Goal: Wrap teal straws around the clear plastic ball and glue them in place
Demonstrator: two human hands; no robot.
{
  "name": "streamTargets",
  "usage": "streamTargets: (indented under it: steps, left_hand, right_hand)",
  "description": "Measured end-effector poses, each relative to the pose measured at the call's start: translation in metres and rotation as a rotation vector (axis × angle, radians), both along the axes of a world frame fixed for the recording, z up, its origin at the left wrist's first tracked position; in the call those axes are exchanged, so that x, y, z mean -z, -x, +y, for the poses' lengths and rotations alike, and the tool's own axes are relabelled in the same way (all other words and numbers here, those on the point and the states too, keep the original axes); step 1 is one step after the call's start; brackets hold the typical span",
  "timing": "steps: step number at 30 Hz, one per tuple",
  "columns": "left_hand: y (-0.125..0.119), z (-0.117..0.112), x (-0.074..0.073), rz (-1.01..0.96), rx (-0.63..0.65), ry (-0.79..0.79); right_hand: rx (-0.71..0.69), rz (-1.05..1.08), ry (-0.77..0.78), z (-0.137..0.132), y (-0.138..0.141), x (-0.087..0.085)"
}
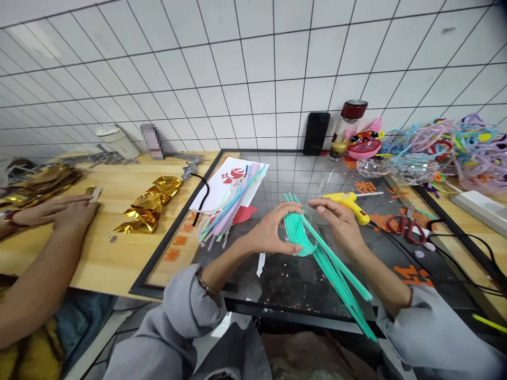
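My left hand (271,232) curls around a bundle of teal pipe cleaners (328,264), bending its upper end into a loop. My right hand (338,221) rests on top of the same bundle, fingers pinching the strands near the bend. The long free ends run down and to the right over the black glass mat (277,274). Both sleeves are grey.
A yellow glue gun (350,203), red scissors (407,229) and a pastel pipe-cleaner pile (232,208) on white paper lie on the mat. Gold foil pieces (148,208) sit on the wooden table. Another person's hand (65,208) rests at left. Finished pipe-cleaner shapes (455,145) are heaped at right.
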State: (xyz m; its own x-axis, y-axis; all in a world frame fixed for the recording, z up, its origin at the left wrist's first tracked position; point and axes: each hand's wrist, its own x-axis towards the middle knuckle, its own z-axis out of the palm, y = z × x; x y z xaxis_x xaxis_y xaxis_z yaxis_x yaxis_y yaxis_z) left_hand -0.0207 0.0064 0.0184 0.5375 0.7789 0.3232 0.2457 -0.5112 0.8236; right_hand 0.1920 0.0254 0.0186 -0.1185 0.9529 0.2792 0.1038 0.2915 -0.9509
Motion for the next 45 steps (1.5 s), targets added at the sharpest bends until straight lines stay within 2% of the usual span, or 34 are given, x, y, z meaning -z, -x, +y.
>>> streamTargets:
  steps: [4,8,11,15,21,26,45]
  left_hand:
    - [-0.003,0.001,0.0,0.003,-0.041,0.036]
    - [-0.005,0.001,-0.003,0.014,-0.05,0.041]
    - [-0.006,0.002,-0.005,0.016,-0.047,0.023]
    - [-0.005,0.001,-0.009,0.029,-0.044,0.029]
    - [-0.001,0.002,-0.014,0.054,-0.002,0.069]
    - [0.0,0.002,-0.017,0.06,0.009,0.091]
    - [0.003,0.002,-0.018,0.089,0.034,0.1]
  right_hand:
    - [-0.067,-0.169,-0.293,-0.01,-0.001,-0.008]
    - [-0.121,-0.319,-0.5,-0.015,-0.003,-0.017]
    - [-0.109,-0.382,-0.602,-0.015,-0.005,-0.021]
    - [-0.091,-0.4,-0.545,-0.015,-0.008,-0.024]
    - [-0.08,-0.235,-0.368,-0.019,-0.008,-0.028]
    - [-0.075,-0.203,-0.279,-0.022,-0.007,-0.029]
    - [-0.195,-0.113,-0.271,-0.02,-0.007,-0.027]
